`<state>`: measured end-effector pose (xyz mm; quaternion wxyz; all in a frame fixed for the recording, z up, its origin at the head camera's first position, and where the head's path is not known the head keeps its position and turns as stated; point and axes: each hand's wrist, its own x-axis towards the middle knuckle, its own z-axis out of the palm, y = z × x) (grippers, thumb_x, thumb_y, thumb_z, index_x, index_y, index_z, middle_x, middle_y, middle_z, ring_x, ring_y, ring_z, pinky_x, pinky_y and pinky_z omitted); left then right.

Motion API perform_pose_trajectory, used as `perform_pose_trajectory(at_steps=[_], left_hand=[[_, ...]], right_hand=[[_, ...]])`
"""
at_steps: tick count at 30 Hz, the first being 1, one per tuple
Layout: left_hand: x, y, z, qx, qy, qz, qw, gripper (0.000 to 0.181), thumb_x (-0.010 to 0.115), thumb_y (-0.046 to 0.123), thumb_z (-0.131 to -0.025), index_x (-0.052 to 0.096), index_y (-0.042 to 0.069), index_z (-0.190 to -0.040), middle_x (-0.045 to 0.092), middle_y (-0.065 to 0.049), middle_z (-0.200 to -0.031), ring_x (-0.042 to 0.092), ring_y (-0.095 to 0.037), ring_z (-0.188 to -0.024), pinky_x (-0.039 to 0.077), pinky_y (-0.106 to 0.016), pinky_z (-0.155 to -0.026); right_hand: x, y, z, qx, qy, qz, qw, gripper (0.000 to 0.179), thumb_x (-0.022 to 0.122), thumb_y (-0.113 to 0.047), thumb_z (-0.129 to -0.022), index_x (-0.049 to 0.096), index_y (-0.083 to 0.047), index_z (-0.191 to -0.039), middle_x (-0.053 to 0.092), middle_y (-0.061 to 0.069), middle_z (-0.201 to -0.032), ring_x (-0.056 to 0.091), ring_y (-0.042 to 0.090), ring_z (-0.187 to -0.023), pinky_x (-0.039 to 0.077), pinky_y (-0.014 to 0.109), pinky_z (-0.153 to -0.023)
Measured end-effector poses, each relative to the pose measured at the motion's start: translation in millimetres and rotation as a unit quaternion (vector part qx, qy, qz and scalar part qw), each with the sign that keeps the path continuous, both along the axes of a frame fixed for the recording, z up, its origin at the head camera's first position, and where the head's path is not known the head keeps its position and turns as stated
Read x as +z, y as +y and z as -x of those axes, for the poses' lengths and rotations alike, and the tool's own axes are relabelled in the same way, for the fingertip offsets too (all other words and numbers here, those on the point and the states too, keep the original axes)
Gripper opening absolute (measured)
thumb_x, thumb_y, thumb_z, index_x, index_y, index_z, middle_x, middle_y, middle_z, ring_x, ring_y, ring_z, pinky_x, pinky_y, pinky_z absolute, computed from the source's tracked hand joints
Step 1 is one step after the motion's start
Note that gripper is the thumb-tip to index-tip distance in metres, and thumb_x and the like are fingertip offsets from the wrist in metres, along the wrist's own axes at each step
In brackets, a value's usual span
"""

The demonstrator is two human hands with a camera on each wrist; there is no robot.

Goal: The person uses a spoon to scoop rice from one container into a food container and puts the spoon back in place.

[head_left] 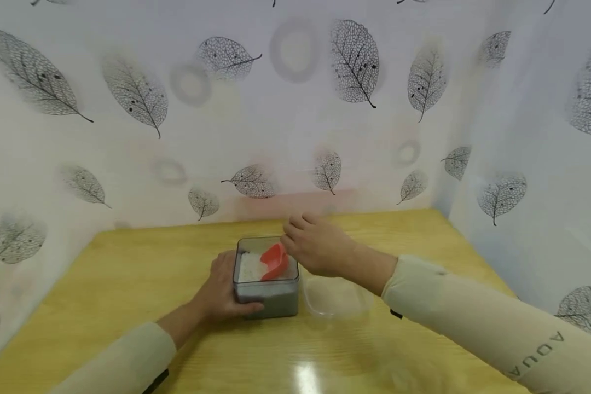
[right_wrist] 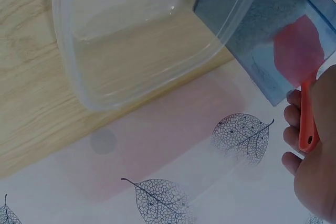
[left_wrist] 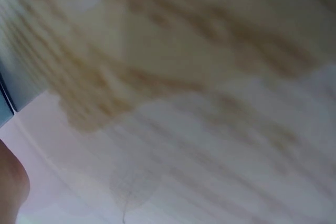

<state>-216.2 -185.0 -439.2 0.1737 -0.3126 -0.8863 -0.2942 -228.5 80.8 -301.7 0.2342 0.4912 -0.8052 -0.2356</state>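
A square, see-through grey canister [head_left: 271, 302] stands on the table, holding white grains that look like rice [head_left: 249, 267]. My left hand [head_left: 220, 290] holds it from the left, thumb across the front wall and fingers toward the back. In the left wrist view only a bit of that hand [left_wrist: 11, 187] and a canister edge [left_wrist: 5, 100] show. My right hand [head_left: 317, 244] grips a red scoop [head_left: 278, 265] over the canister's right side, its bowl inside the opening. The right wrist view shows the fingers wrapped about the scoop's handle [right_wrist: 307, 121].
Right of the canister, close to it, sits a clear plastic tub [head_left: 332, 300], its rim also showing large in the right wrist view. The wooden table [head_left: 143, 262] ends at a leaf-patterned cloth [head_left: 285, 126] behind and at the sides.
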Motion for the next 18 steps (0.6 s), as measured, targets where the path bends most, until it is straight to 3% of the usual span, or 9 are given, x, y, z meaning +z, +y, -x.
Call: perform_pose_trajectory(at_steps=[4,8,18], left_hand=[[-1.7,-1.2,-0.9,-0.002,0.005,0.004,1.0000,0.105,0.079,0.067,-0.067,0.035,0.006,-0.140,0.048,-0.007,-0.130,0.038,-0.027,-0.122,0.028,-0.050,-0.104],[-3.6,0.3,-2.8,-0.001,-0.002,0.003,1.0000,0.107,0.080,0.066,-0.067,0.034,0.005,-0.141,0.048,-0.008,-0.131,0.038,-0.027,-0.123,0.027,-0.049,-0.104],[-1.9,-1.4,0.0,0.004,0.001,0.014,0.9999,0.107,0.081,0.064,-0.066,0.033,0.006,-0.142,0.046,-0.009,-0.131,0.037,-0.029,-0.124,0.027,-0.048,-0.104]], right_hand=[[-7.3,-3.0,-3.6,-0.035,-0.061,0.014,0.9974,0.019,0.044,-0.021,-0.103,0.059,-0.011,-0.107,0.055,0.003,-0.098,0.048,0.022,-0.094,0.044,0.036,-0.087],[-12.9,-2.9,-5.6,-0.050,-0.086,0.038,0.9943,0.019,0.043,-0.022,-0.104,0.059,-0.012,-0.106,0.051,0.003,-0.097,0.043,0.021,-0.091,0.042,0.034,-0.081],[-16.8,-1.8,-2.4,-0.036,-0.079,0.072,0.9937,0.020,0.044,-0.024,-0.105,0.058,-0.010,-0.102,0.050,0.005,-0.096,0.042,0.022,-0.089,0.038,0.032,-0.073]])
